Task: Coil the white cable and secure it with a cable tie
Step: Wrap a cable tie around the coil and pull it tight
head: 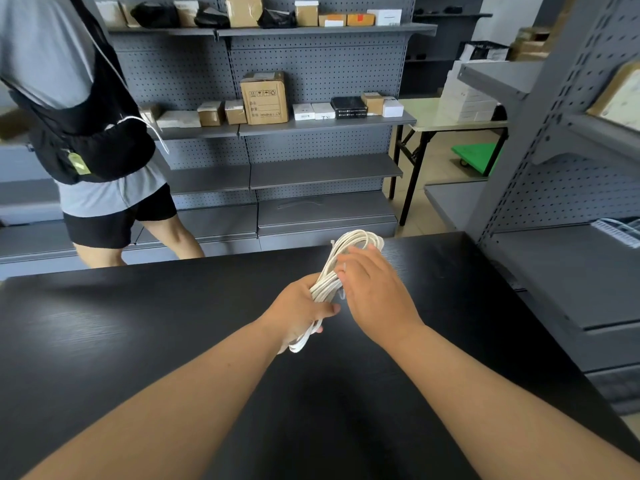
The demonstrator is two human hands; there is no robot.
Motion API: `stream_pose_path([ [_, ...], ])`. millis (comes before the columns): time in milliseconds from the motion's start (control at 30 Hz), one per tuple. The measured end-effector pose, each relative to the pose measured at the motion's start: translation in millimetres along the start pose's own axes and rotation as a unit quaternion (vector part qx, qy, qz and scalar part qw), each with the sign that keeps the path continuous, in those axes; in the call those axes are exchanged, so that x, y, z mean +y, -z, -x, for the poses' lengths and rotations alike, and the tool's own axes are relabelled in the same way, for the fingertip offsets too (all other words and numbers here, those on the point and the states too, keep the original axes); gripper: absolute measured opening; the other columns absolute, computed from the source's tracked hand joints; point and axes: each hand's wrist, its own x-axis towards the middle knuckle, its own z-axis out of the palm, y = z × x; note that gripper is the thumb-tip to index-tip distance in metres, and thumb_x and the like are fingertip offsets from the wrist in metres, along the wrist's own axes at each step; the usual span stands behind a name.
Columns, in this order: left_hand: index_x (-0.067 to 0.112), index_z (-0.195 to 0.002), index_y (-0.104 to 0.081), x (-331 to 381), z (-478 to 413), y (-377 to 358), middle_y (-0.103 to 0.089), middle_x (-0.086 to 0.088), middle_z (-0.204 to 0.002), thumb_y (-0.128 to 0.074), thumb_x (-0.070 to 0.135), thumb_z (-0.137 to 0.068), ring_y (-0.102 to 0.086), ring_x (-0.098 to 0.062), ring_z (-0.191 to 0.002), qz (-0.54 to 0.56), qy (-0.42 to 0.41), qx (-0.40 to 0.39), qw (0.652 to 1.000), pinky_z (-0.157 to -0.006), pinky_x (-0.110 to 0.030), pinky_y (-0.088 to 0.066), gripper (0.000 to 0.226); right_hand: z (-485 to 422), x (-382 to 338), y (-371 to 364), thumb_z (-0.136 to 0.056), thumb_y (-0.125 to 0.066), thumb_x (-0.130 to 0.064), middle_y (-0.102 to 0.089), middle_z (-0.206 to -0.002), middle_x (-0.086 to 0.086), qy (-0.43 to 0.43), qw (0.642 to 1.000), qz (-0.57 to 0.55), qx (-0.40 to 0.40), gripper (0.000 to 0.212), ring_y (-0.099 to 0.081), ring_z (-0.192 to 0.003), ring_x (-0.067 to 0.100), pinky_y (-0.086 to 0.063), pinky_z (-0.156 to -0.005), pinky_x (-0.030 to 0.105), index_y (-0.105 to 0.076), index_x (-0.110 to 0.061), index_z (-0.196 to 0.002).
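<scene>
Over the black table [138,341], just right of centre: white cable [327,271] coiled, clamped mid-bundle by left hand [301,306]; right hand [374,289] touching it, grip blurred, cannot tell. Keep loops squeezed together, thread cable tie round the waist, cinch snug.

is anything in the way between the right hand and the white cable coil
Nothing visible is in the way. The left hand grips the white cable coil around its middle, and the right hand lies right against the coil's upper loops with no gap showing. No cable tie can be made out clearly.
</scene>
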Motion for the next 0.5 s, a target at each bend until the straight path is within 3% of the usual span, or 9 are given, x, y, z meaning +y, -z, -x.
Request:
stream_pose_path([
  [167,0.025,-0.102,-0.060,-1.2,1.6,-1.2,-0.061,0.005,-0.077,-0.066,0.001,-0.082,-0.054,-0.008,-0.059,0.044,0.005,-0.011,0.999,-0.057,-0.024,-0.047,0.032,-0.9,-2.8,7.7,-0.087,-0.033,-0.021,-0.071,-0.098,0.009,-0.012,1.000,0.013,-0.008,0.037,-0.066,-0.097,0.027,-0.054,-0.086,0.036,-0.066,-0.005,-0.093],
  [333,0.017,-0.109,-0.057,1.8,4.4,-3.7,-0.056,0.000,-0.074,-0.066,0.013,-0.085,-0.049,-0.009,-0.057,0.066,-0.012,-0.010,0.998,-0.055,-0.020,-0.047,0.025,-1.7,-3.1,12.4,-0.087,-0.045,-0.021,-0.071,-0.101,0.012,-0.050,0.998,0.007,-0.034,0.031,-0.066,-0.095,0.029,-0.057,-0.081,0.039,-0.066,-0.001,-0.099],
  [433,0.014,-0.111,-0.055,4.6,6.3,-5.0,-0.054,-0.007,-0.083,-0.059,0.027,-0.091,-0.049,-0.013,-0.062,0.049,-0.029,-0.003,0.998,-0.057,-0.021,-0.048,0.025,-3.0,-3.2,16.1,-0.092,-0.030,-0.029,-0.069,-0.110,0.011,-0.057,0.997,-0.010,-0.056,0.047,-0.063,-0.104,0.030,-0.052,-0.088,0.039,-0.064,-0.001,-0.107],
  [500,0.016,-0.110,-0.056,5.3,5.6,-5.0,-0.057,-0.007,-0.087,-0.057,0.031,-0.092,-0.051,-0.015,-0.067,0.029,-0.028,0.007,0.999,-0.058,-0.021,-0.049,0.023,-5.2,-2.7,18.7,-0.097,-0.037,-0.026,-0.065,-0.121,0.010,-0.073,0.995,-0.025,-0.071,0.039,-0.058,-0.113,0.029,-0.047,-0.096,0.039,-0.060,-0.002,-0.117],
])
